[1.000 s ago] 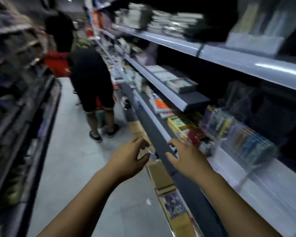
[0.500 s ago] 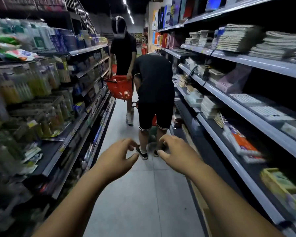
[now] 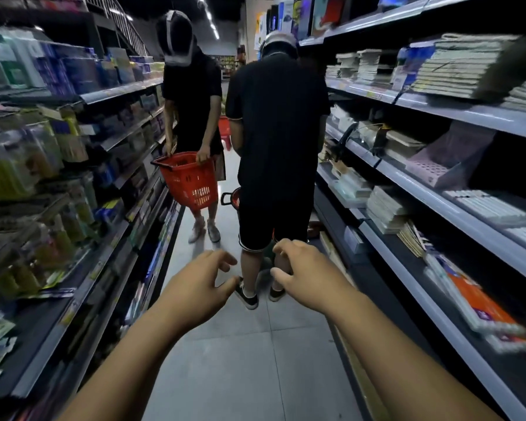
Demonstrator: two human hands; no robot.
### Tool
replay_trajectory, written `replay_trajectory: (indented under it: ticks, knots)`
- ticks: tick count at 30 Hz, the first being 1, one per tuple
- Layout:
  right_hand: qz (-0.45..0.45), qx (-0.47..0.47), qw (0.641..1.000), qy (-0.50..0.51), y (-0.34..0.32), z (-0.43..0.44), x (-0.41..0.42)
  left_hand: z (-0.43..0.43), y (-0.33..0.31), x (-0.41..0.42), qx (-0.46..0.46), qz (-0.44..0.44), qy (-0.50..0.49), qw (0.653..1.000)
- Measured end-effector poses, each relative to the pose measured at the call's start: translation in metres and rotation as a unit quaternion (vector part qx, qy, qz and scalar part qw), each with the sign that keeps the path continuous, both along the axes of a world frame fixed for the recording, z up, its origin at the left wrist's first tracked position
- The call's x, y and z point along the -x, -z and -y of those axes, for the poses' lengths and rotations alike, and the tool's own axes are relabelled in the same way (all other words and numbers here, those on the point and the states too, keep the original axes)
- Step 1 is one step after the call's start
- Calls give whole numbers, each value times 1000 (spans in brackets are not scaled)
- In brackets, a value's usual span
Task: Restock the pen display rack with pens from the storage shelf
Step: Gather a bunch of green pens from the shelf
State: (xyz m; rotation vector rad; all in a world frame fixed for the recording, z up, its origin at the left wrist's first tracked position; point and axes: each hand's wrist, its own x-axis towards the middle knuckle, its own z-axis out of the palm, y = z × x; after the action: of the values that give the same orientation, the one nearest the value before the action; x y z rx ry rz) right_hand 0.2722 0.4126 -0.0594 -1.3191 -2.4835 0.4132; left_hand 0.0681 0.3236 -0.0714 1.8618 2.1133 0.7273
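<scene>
The fingers [image 3: 225, 259] of the left hand [image 3: 199, 288] are loosely curled and a little spread, the thumb apart beneath them, and they hold nothing. The fingers [image 3: 283, 250] of the right hand [image 3: 305, 276] curl in the same loose way, thumb pointing inward, and they too hold nothing. The two hands hang near each other, not touching, over the grey tiled floor [image 3: 240, 360] of a shop aisle, with both bare forearms reaching in from the bottom edge.

Just beyond the hands a person in black shorts [image 3: 274, 123] stands with their back turned, a red basket's black handle [image 3: 229, 198] showing at their left side. Farther on, a second person in black [image 3: 192, 95] holds a red shopping basket [image 3: 189, 180] by its rim with both hands.

The right-hand shelving [image 3: 438, 205] carries stacked notebooks [image 3: 386, 211], a pink perforated tray [image 3: 431, 168] and, at its near end, orange-covered books [image 3: 480, 302]. The left-hand shelving [image 3: 82, 287] holds blurred packets [image 3: 19, 165]; whether any of them are pens cannot be told, and no hand touches either shelving.
</scene>
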Motion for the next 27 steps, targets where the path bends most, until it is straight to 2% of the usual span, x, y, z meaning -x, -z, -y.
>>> replay_trajectory:
  ticks: [15,20,27]
  knots:
    - [-19,29,991,-132,-4,-246,30,-192,3,-4,5,10,-141,990]
    - [-35,41,988,-148,2,-288,51,-224,8,11,0,0,-167,986]
    - [-37,45,989,-139,10,-303,82,-253,14,42,-10,-5,-146,989]
